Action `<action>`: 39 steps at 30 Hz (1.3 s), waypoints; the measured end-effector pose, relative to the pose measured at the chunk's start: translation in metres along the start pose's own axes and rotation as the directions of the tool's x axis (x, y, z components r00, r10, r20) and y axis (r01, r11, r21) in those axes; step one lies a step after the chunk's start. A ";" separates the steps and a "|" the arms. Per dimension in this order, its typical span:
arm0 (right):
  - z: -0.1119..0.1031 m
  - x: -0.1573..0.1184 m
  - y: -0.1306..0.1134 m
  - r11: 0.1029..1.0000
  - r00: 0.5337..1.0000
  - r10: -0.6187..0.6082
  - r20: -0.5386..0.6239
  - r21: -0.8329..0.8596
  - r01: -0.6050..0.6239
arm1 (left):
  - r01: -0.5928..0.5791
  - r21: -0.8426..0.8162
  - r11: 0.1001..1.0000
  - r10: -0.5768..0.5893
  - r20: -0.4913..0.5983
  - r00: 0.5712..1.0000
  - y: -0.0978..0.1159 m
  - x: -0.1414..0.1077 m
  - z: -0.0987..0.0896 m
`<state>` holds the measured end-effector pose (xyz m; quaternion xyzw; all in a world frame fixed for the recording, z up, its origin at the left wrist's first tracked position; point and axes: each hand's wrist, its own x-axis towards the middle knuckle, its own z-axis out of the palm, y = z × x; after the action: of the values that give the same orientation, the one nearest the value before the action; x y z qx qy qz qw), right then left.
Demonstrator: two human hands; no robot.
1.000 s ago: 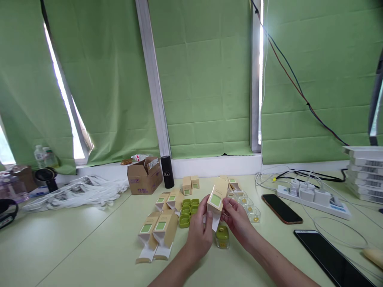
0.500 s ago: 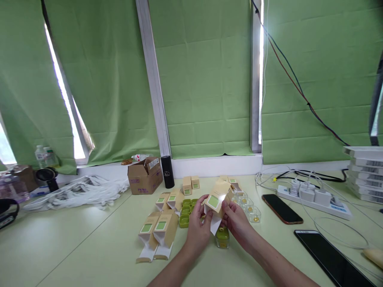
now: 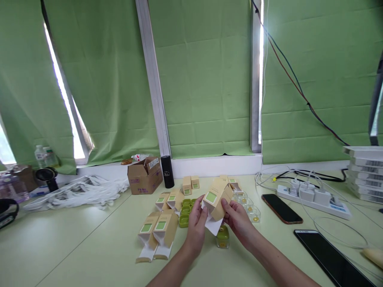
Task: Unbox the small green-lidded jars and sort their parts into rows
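Note:
A beige carton with a green label (image 3: 218,195) is held up between both hands, its white flap hanging down. My left hand (image 3: 197,225) pinches its left side near the flap, and my right hand (image 3: 237,219) grips its right side. Just below the carton, a small jar with a green lid (image 3: 222,237) stands on the table. Open beige cartons (image 3: 166,227) lie to the left with their flaps toward me. Green square containers (image 3: 184,215) sit beside my left hand, partly hidden by it. Clear containers (image 3: 255,214) stand behind my right hand.
Small closed cartons (image 3: 187,185), a brown cardboard box (image 3: 145,176) and a black cylinder (image 3: 167,172) stand farther back. White straps (image 3: 80,193) lie left. On the right are a phone (image 3: 281,208), a larger dark device (image 3: 329,257), a power strip (image 3: 317,202) and stacked white boxes (image 3: 365,173).
The held carton has tilted and shifted slightly left, showing more of its side. My left hand has moved a little left and down; the right hand has barely moved.

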<state>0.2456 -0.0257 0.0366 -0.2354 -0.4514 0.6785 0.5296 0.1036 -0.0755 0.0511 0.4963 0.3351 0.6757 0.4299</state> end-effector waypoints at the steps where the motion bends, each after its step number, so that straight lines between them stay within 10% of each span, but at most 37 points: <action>1: 0.000 0.000 0.000 1.000 1.000 -0.005 -0.011 -0.007 0.005 | 0.006 -0.011 1.000 -0.007 -0.018 1.000 0.000 0.001 0.000; 9: -0.002 0.000 -0.005 0.998 0.987 -0.028 -0.156 -0.057 0.019 | 0.040 0.003 0.999 -0.039 -0.089 0.995 -0.003 0.007 -0.009; 23: 0.008 -0.005 -0.006 0.975 0.989 -0.125 -0.074 -0.193 0.109 | 0.016 0.200 0.980 -0.006 -0.047 0.999 0.004 0.016 -0.015; 30: -0.003 0.000 -0.002 0.937 0.948 -0.291 -0.127 -0.240 0.256 | -0.154 0.274 0.949 0.193 -0.120 0.974 0.011 0.020 -0.023; 34: -0.010 0.005 0.002 0.933 0.927 -0.309 -0.213 -0.259 0.251 | -0.379 0.496 0.781 0.460 -0.045 0.887 0.013 0.018 -0.028; 39: -0.013 0.009 0.009 0.958 0.939 -0.267 -0.218 -0.163 0.235 | -0.647 0.678 0.349 0.692 0.279 0.666 0.015 0.016 -0.033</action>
<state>0.2485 -0.0128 0.0234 -0.2905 -0.4561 0.5400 0.6450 0.0662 -0.0679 0.0611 0.6963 0.3545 0.6103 -0.1304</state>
